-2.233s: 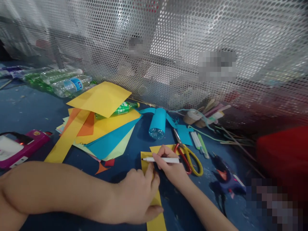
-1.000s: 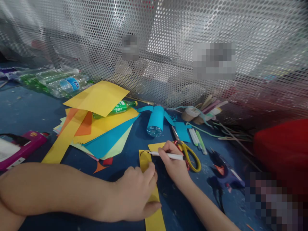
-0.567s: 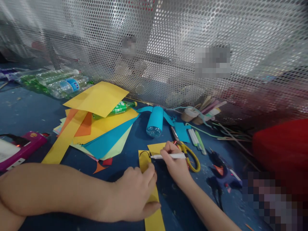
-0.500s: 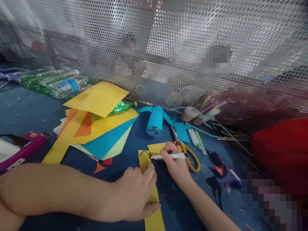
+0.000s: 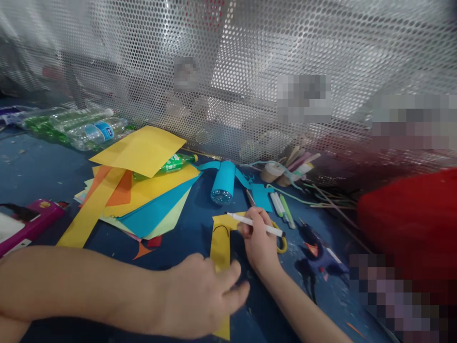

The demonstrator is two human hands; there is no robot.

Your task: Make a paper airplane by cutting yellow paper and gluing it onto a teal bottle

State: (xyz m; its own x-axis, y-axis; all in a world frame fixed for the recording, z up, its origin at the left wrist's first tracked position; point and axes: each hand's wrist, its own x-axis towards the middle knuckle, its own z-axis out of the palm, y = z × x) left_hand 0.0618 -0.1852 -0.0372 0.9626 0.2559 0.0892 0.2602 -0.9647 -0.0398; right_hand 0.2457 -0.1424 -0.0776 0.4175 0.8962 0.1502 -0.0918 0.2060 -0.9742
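A white marker [image 5: 262, 225] is gripped in my right hand [image 5: 260, 243], its dark tip pointing left above a second yellow paper piece [image 5: 232, 218]. My left hand [image 5: 200, 297] lies over a long yellow paper strip [image 5: 220, 252], thumb and fingers apart; whether it presses on the strip I cannot tell. A black curved line marks the strip's far end. Partly behind my right hand are scissors [image 5: 283, 244] with yellow handles. Farther off lies a clear bottle wrapped in blue paper [image 5: 224, 180], with blue paper strips at its sides.
Left of centre is a pile of coloured paper [image 5: 153, 195] with a green bottle [image 5: 174, 163] on it. Plastic bottles [image 5: 89, 131] lie at back left. Markers [image 5: 282, 207] and a glue gun [image 5: 319, 245] are at right. A perforated metal screen [image 5: 143, 71] stands behind; a person in red [image 5: 410, 214] is at right.
My right hand has lifted the marker from the strip's drawn curve and tilted it. My left hand's fingers have spread, and the strip has turned straighter. The view has shifted slightly right.
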